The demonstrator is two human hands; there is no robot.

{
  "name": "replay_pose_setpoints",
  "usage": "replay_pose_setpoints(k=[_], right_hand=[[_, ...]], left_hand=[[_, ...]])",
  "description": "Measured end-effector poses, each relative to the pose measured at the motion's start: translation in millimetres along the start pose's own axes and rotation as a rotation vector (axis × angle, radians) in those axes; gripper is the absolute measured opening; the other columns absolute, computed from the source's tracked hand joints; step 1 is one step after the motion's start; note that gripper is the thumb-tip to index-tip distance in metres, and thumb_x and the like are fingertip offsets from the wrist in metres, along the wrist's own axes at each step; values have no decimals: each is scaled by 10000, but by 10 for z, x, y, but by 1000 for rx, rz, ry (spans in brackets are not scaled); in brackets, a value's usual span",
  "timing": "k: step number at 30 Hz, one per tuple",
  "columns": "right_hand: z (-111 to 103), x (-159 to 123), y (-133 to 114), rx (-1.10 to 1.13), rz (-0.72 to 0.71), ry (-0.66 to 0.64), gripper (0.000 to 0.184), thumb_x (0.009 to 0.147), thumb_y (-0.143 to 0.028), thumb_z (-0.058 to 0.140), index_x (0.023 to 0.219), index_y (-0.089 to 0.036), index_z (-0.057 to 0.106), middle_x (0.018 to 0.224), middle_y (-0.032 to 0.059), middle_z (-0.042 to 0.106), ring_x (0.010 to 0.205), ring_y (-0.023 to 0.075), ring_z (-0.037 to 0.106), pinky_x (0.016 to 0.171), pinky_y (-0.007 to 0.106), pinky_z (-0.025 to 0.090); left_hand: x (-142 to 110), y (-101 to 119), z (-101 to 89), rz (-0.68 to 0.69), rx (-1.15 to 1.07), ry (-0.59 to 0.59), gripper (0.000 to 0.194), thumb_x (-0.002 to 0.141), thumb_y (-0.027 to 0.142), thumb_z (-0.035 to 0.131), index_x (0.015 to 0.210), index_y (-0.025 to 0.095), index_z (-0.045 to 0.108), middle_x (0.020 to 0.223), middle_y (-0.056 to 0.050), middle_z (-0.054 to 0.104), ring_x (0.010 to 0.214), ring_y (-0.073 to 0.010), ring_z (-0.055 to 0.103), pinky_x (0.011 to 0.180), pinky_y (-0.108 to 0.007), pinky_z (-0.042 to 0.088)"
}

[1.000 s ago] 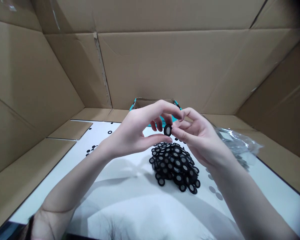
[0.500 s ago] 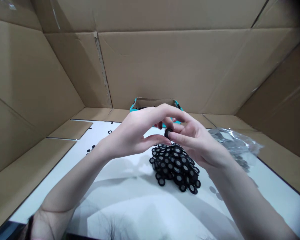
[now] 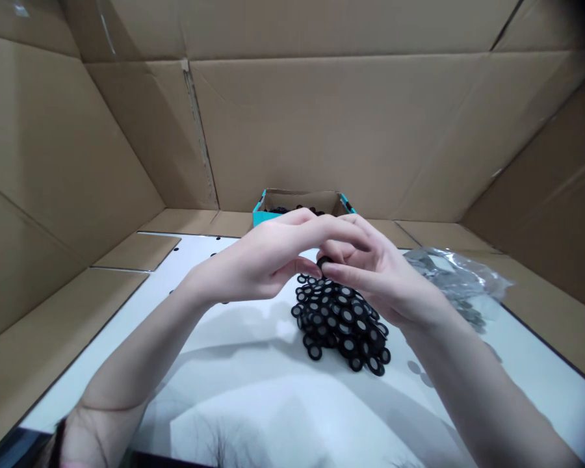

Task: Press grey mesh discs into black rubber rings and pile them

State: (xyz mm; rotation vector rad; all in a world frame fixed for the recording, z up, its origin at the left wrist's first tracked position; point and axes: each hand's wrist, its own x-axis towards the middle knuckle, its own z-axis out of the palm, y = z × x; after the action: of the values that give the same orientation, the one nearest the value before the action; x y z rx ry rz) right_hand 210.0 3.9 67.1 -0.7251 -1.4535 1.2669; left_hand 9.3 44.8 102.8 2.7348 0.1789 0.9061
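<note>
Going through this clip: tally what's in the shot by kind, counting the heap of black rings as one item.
Left hand: 1
Right hand: 1
Held black ring: 1
Heap of black rings: 1
Teal-rimmed box: 1
Plastic bag: 1
Total: 6

Our fingers sit right over the heap of black rubber rings, so straight down's blocked. Plenty of room left of them over the white counter; crinkly plastic bag off right.
</note>
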Motion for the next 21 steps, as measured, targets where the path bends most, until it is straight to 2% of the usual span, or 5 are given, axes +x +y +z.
replay_pose_setpoints(k=[5,8,13,18,21], right_hand=[[-204,-5,-48,-475,25,-47,362,765,-314,780,1026,-260,536,754,-41,672,763,173,678,727,326,488],[-360,31,-51,-938,224,-113,230,763,-248,722,943,-246,580,762,-21,730,766,185,693,710,308,475],[-491,152,194,-1226,474,-306,119,679,-129,714,740,-223,677,734,-3,748,707,192,689,656,291,471],[-502,212,396,-1302,468,-295,114,640,-134,736,714,-220,731,819,37,763,798,240,706,673,310,467],[-515,199,311,-1315,438,-267,156,655,-183,760,807,-218,753,883,50,767,827,238,698,680,308,472]], left_hand=[[-6,-50,-134,-62,-140,-33,385,946,108,554,1317,204,512,1202,-72,711,1099,-155,691,892,-254,560],[-38,-179,-253,-268,-57,-91,288,942,261,614,1215,180,570,1026,-47,739,924,-149,705,788,-256,527],[-137,-632,-177,-816,222,-743,309,883,290,661,1177,206,620,1041,-18,750,918,-164,682,712,-238,455],[-213,-1031,247,-986,311,-1003,494,666,241,882,1102,152,668,1115,-86,732,944,-243,683,725,-290,506],[-236,-1108,411,-1018,316,-1108,341,855,304,772,1129,137,659,1134,-84,698,982,-216,676,863,-378,562]])
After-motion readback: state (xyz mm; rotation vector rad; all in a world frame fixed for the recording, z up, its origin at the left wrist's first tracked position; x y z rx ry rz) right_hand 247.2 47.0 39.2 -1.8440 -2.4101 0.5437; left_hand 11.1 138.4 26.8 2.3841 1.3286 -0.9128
